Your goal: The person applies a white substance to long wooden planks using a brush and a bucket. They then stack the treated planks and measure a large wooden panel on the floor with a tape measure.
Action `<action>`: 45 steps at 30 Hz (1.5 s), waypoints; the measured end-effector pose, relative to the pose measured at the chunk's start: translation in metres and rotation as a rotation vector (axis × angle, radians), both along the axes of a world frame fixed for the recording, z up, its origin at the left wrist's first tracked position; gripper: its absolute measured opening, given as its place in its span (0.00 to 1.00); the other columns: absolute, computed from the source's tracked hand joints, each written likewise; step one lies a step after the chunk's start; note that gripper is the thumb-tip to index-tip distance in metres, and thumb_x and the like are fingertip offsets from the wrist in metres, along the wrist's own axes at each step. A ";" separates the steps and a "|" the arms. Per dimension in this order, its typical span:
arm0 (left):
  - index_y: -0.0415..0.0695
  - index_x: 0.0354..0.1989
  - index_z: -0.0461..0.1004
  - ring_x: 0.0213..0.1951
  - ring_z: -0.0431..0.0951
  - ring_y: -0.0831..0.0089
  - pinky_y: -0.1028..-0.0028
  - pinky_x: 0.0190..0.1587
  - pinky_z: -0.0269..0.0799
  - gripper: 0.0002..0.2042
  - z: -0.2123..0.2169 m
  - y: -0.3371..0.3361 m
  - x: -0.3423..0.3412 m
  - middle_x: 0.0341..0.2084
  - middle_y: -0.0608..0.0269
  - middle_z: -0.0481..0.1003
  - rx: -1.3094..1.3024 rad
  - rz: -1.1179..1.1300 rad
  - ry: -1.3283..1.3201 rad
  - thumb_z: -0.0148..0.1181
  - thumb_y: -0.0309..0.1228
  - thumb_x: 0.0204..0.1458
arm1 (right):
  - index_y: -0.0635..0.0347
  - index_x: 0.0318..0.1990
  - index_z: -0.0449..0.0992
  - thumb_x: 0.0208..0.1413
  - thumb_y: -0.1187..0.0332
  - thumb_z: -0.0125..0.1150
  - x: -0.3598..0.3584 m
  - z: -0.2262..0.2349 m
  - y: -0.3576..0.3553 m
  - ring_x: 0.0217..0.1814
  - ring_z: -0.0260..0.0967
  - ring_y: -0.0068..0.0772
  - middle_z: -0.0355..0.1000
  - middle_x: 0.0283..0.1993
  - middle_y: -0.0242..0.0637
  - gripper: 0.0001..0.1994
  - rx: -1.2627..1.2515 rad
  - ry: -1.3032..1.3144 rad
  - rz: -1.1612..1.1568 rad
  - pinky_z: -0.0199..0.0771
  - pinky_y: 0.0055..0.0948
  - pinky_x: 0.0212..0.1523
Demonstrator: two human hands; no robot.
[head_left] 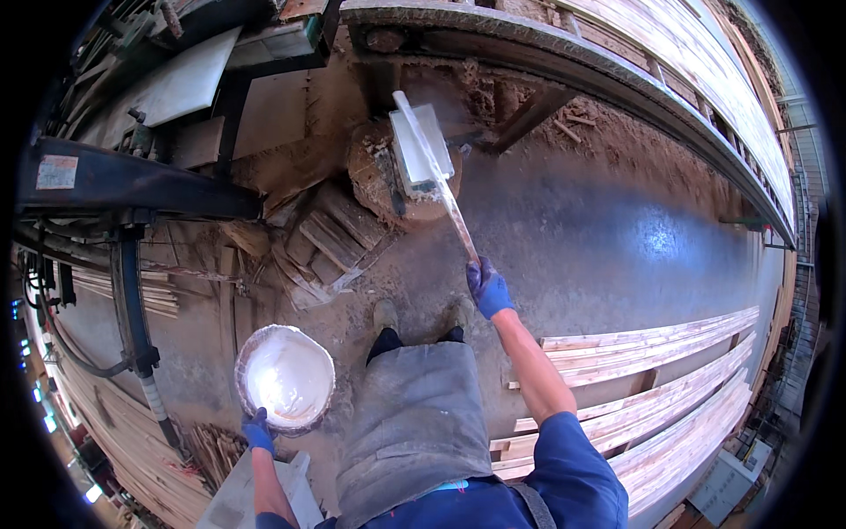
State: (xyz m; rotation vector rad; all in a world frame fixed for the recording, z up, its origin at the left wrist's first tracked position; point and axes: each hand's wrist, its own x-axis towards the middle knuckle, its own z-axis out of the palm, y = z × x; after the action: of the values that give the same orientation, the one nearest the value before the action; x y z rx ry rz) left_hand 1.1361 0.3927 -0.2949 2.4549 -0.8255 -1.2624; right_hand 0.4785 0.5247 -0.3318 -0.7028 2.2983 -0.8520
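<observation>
A long white-coated stick (438, 176) is held in the closed grip of the right hand (487, 289), its long axis running up and away over a white block (419, 150); the left hand (257, 432) clasps the rim of a bucket of white paste (285, 377), well apart at lower left

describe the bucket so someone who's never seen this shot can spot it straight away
Start at the person's grey apron at the bottom middle, then look just to its left. The bucket hangs there, the blue-gloved left hand on its near rim. It is the only round thing full of white liquid; the stacked boards around are long and pale.
</observation>
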 end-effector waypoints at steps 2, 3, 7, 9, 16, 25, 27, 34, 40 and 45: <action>0.43 0.58 0.67 0.36 0.79 0.61 0.59 0.30 0.76 0.24 -0.003 0.005 0.003 0.43 0.54 0.77 -0.046 -0.014 -0.014 0.63 0.26 0.52 | 0.62 0.49 0.71 0.64 0.54 0.49 0.007 -0.003 0.023 0.46 0.70 0.71 0.73 0.40 0.65 0.19 0.099 -0.025 -0.009 0.71 0.55 0.44; 0.42 0.58 0.67 0.37 0.78 0.61 0.60 0.31 0.76 0.24 -0.001 0.007 -0.001 0.43 0.54 0.77 -0.023 0.003 -0.044 0.64 0.26 0.52 | 0.62 0.49 0.71 0.64 0.54 0.49 0.012 -0.001 0.046 0.46 0.70 0.71 0.73 0.40 0.65 0.19 0.153 -0.032 -0.014 0.71 0.56 0.44; 0.38 0.57 0.67 0.37 0.77 0.64 0.63 0.34 0.75 0.24 -0.009 0.006 -0.002 0.43 0.55 0.76 -0.042 0.042 -0.019 0.65 0.26 0.51 | 0.62 0.49 0.72 0.64 0.54 0.49 0.031 0.034 0.159 0.45 0.71 0.70 0.74 0.40 0.64 0.19 0.283 0.024 0.023 0.71 0.56 0.43; 0.36 0.57 0.67 0.38 0.76 0.66 0.65 0.37 0.74 0.25 -0.028 0.007 0.004 0.44 0.55 0.76 -0.059 0.034 0.027 0.65 0.25 0.51 | 0.61 0.50 0.72 0.64 0.55 0.50 0.041 0.078 0.207 0.40 0.73 0.68 0.75 0.37 0.61 0.18 0.319 -0.046 0.001 0.74 0.52 0.39; 0.33 0.56 0.67 0.41 0.74 0.66 0.67 0.45 0.72 0.24 -0.054 -0.016 -0.024 0.46 0.53 0.75 -0.074 -0.035 0.123 0.65 0.24 0.50 | 0.60 0.50 0.72 0.63 0.58 0.52 0.044 0.155 0.145 0.33 0.75 0.60 0.75 0.31 0.54 0.16 0.052 -0.191 -0.183 0.74 0.46 0.35; 0.44 0.53 0.69 0.26 0.76 0.70 0.69 0.20 0.69 0.21 0.014 -0.019 -0.078 0.35 0.61 0.77 -0.095 -0.132 0.035 0.66 0.31 0.51 | 0.56 0.50 0.73 0.63 0.52 0.52 0.014 0.085 0.132 0.39 0.74 0.66 0.76 0.35 0.58 0.19 0.237 0.106 0.109 0.73 0.54 0.38; 0.46 0.52 0.69 0.23 0.75 0.72 0.71 0.16 0.66 0.20 0.022 -0.016 -0.080 0.33 0.62 0.78 -0.104 -0.135 0.019 0.66 0.33 0.51 | 0.56 0.49 0.74 0.63 0.52 0.51 0.004 0.064 0.142 0.39 0.74 0.66 0.76 0.35 0.58 0.18 0.278 0.110 0.065 0.73 0.54 0.38; 0.44 0.52 0.68 0.27 0.76 0.69 0.69 0.20 0.69 0.20 0.007 0.004 -0.064 0.35 0.61 0.77 -0.141 -0.142 -0.037 0.65 0.32 0.52 | 0.55 0.47 0.75 0.64 0.50 0.49 -0.055 0.054 0.106 0.42 0.73 0.66 0.75 0.36 0.60 0.19 0.285 0.098 0.081 0.73 0.54 0.39; 0.46 0.52 0.68 0.28 0.76 0.67 0.66 0.21 0.69 0.20 0.022 0.011 -0.064 0.34 0.59 0.76 -0.032 -0.057 -0.044 0.65 0.32 0.51 | 0.57 0.47 0.75 0.64 0.50 0.48 -0.066 0.067 0.073 0.43 0.73 0.66 0.75 0.37 0.61 0.20 0.263 0.027 0.117 0.72 0.53 0.42; 0.45 0.53 0.68 0.23 0.74 0.69 0.66 0.16 0.67 0.22 0.013 0.017 -0.046 0.32 0.59 0.76 0.013 -0.076 -0.128 0.66 0.34 0.51 | 0.59 0.46 0.74 0.64 0.50 0.48 -0.030 0.083 0.088 0.42 0.72 0.68 0.74 0.35 0.62 0.20 0.359 0.036 0.097 0.72 0.55 0.41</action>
State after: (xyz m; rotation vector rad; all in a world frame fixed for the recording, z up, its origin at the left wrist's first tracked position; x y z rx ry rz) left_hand 1.0897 0.4099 -0.2816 2.5591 -0.9539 -1.1488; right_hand 0.4488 0.6125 -0.2484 -0.6637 2.3412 -0.3699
